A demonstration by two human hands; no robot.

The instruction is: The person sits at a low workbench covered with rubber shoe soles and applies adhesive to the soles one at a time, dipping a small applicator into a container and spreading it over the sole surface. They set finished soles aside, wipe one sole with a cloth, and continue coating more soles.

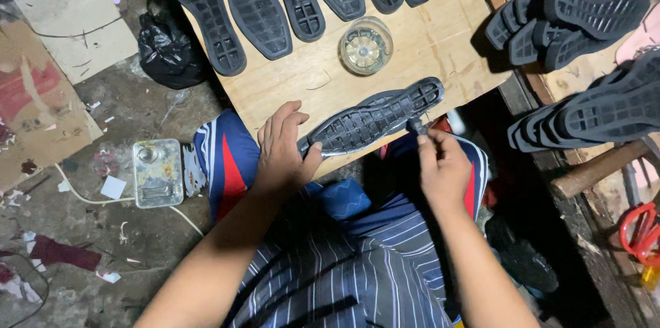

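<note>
Sole (375,118), black rubber, lies tread-side up at the near edge of the board (440,46), slanting from lower left to upper right; its face shows a grid of small ribs and square cells, with a narrow waist between heel and forepart. One end overhangs the board edge toward the lap. Count on the board: six more soles (254,5) in a row along the far side, all tread up, tops cut off by the frame, plus one round clear tub (366,46) set between that row and the near sole. To the right, on a second surface, two stacks of soles (570,12) lie on their sides; number in each stack cannot be told. Left hand (283,152) rests flat on the board edge, fingers loosely spread, thumb pressed against the near end of the sole, steadying it rather than clenched around it. Right hand (443,163) is pinched closed, thumb and forefinger gripping a small dark tool (416,125) whose tip touches the sole's lower edge; what sort of tool cannot be told. On the floor at left: one metal tin (158,172) with a white cord (89,199) running past it, one black bag (167,49), sheets of cardboard (72,18) and paper scraps. Red handles (639,232) show at far right.
</note>
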